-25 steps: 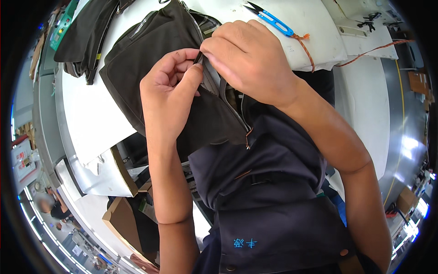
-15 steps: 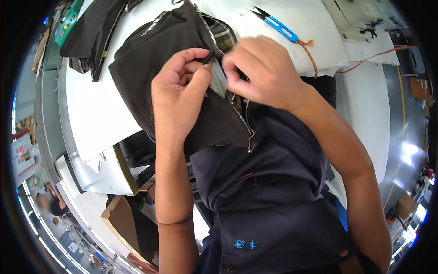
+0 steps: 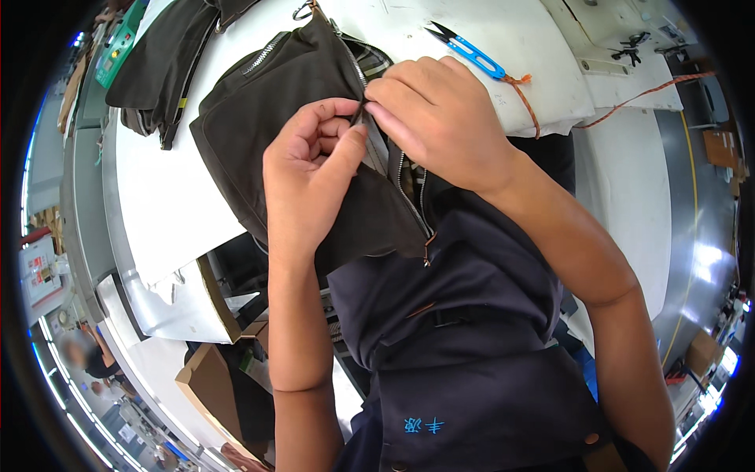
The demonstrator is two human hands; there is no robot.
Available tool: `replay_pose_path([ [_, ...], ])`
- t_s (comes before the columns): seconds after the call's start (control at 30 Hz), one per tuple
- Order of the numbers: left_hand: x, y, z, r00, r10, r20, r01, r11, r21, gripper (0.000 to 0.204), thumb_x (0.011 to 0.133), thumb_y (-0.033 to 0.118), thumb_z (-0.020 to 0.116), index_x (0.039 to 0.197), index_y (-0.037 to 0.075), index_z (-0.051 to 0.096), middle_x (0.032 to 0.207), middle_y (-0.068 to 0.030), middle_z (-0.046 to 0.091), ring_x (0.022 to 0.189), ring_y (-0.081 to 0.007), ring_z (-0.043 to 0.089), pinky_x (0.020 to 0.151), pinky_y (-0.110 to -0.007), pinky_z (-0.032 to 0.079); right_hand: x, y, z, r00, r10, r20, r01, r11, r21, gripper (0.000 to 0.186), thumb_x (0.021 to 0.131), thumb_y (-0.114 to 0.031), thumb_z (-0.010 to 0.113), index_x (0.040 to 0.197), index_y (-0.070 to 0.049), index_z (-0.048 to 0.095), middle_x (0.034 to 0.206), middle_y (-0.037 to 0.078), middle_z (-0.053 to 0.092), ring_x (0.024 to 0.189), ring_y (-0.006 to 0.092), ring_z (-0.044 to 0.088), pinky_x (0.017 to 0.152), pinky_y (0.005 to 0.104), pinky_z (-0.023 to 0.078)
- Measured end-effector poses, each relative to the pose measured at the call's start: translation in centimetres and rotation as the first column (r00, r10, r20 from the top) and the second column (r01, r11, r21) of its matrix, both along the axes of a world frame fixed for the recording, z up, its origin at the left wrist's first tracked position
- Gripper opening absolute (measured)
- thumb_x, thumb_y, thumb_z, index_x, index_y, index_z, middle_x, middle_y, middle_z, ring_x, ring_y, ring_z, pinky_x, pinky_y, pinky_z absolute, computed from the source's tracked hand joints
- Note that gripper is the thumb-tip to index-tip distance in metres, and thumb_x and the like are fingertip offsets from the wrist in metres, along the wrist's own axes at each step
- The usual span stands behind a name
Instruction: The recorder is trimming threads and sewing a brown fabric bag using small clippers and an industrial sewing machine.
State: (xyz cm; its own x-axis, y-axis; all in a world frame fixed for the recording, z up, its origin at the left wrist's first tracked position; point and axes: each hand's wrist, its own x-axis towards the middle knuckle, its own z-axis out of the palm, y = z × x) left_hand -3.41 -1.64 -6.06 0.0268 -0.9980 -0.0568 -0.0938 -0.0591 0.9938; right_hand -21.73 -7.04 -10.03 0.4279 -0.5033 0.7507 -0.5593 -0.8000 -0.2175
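A dark brown-grey fabric bag point(image 3: 255, 134) lies on the white table, its metal zipper point(image 3: 413, 206) open and a plaid lining point(image 3: 370, 57) showing inside. At the opening, my left hand point(image 3: 303, 185) pinches a dark fold of the bag's fabric between thumb and forefinger. My right hand point(image 3: 444, 118) is closed, its thumb and fingertips meeting the same spot beside the left fingertips. Whatever sits between the right fingertips is too small or hidden to make out. A zipper pull with a short brown cord point(image 3: 427, 250) hangs at the near end of the opening.
Blue-handled thread snips point(image 3: 476, 57), tied to an orange cord point(image 3: 525, 106), lie on the table beyond my right hand. Another dark bag point(image 3: 157, 86) rests at the far left. Below the table's left edge stands an open cardboard box point(image 3: 208, 385).
My right hand has come left and its fingertips now meet those of my left hand at the fold. The left hand has shifted slightly, still pinching the fabric.
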Motion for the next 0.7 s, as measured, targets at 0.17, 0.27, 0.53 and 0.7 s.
replay_pose_path([
  [0.17,-0.2,0.4,0.0,0.999,0.003,0.052,-0.003,1.000,-0.005,0.040,0.094,0.007,0.080,0.129,-0.002,0.064,0.092,0.0019,0.068,0.080,-0.0022,0.061,0.069,-0.019,0.050,-0.1,0.3,-0.4,0.997,-0.001,0.076,-0.002,0.999,0.046,0.019,0.083,-0.011,0.078,0.100,-0.009,0.068,0.088,0.003,0.064,0.078,0.0231,0.063,0.071,0.0369,0.047],
  [0.27,-0.2,0.5,0.1,0.997,0.000,0.074,0.000,1.000,-0.007,0.041,0.091,0.006,0.084,0.126,-0.002,0.063,0.091,0.0012,0.068,0.080,-0.0029,0.061,0.070,-0.019,0.051,0.3,0.8,-0.5,0.974,-0.039,0.224,-0.030,0.955,0.295,0.017,0.087,-0.010,0.077,0.103,-0.007,0.069,0.085,0.004,0.067,0.071,0.0228,0.062,0.067,0.0359,0.049],
  [0.53,-1.0,0.5,0.3,0.997,0.058,0.046,-0.061,0.996,0.059,0.039,0.087,0.011,0.088,0.117,0.001,0.065,0.084,0.0025,0.064,0.074,-0.0023,0.057,0.063,-0.018,0.047,-0.4,0.9,0.7,0.919,-0.125,0.373,-0.220,0.621,0.752,0.017,0.096,-0.008,0.076,0.110,0.002,0.073,0.090,-0.001,0.072,0.077,0.0026,0.059,0.068,0.0208,0.050],
  [0.7,-1.5,0.6,0.4,0.985,0.053,0.166,-0.046,0.998,-0.043,0.036,0.087,0.010,0.087,0.113,0.000,0.064,0.079,0.0015,0.063,0.068,-0.0035,0.055,0.059,-0.019,0.046,-0.5,0.8,0.7,0.894,-0.144,0.424,-0.268,0.588,0.764,0.017,0.096,-0.014,0.073,0.105,-0.001,0.076,0.075,0.000,0.067,0.065,0.0063,0.054,0.060,0.0259,0.045],
])
